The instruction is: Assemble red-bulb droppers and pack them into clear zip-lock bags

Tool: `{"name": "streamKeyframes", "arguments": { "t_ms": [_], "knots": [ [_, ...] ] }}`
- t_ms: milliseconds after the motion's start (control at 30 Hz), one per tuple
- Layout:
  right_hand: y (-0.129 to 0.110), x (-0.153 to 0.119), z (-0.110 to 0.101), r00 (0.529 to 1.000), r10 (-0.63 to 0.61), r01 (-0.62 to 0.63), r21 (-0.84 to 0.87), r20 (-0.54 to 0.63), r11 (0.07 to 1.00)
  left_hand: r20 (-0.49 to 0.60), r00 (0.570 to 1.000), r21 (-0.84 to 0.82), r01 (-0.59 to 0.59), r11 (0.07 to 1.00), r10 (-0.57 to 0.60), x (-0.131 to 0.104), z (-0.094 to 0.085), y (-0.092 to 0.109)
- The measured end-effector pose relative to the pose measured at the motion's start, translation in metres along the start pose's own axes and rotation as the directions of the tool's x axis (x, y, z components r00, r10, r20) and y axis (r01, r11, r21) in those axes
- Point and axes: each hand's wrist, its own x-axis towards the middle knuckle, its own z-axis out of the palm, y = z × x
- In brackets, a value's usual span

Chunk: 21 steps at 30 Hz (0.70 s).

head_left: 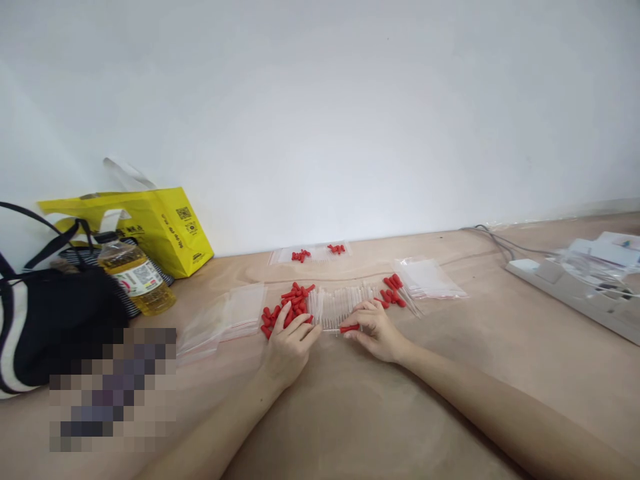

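Note:
My right hand [376, 331] pinches a red rubber bulb [349, 328] that lies sideways between thumb and fingers. From the bulb's left end a thin clear glass dropper tube [331, 330] seems to run toward my left hand [293, 343]. That hand is closed near the tube's other end, its fingertips partly hidden. Just beyond its fingers is a heap of loose red bulbs [299, 291]. A row of clear tubes [340, 303] lies side by side beyond both hands. Several droppers with red bulbs [393, 291] rest to the right of the row.
Clear zip bags lie in a left stack [243, 310] and a right stack [430, 278]. A filled bag [319, 253] lies by the wall. At left are a yellow bag [175, 227], an oil bottle [143, 280] and a black bag [65, 313]. A pale box-like object [570, 287] stands right.

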Motion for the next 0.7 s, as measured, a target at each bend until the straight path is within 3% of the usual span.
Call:
{"name": "streamKeyframes", "arguments": {
  "t_ms": [367,567,700],
  "knots": [
    [0.001,-0.001,0.001,0.999,0.025,-0.022,0.06,-0.04,0.998,0.027,1.0,0.014,-0.003,1.0,0.002,0.003,0.0,0.003],
    [-0.016,0.002,0.009,0.991,-0.132,0.132,0.022,0.018,0.991,0.025,0.999,-0.028,-0.039,0.999,0.039,0.009,0.001,0.008],
    [-0.011,0.002,0.003,0.992,-0.06,0.052,-0.073,-0.115,0.996,-0.025,0.998,-0.03,0.049,0.998,-0.05,0.008,-0.003,0.001]
  ]
}}
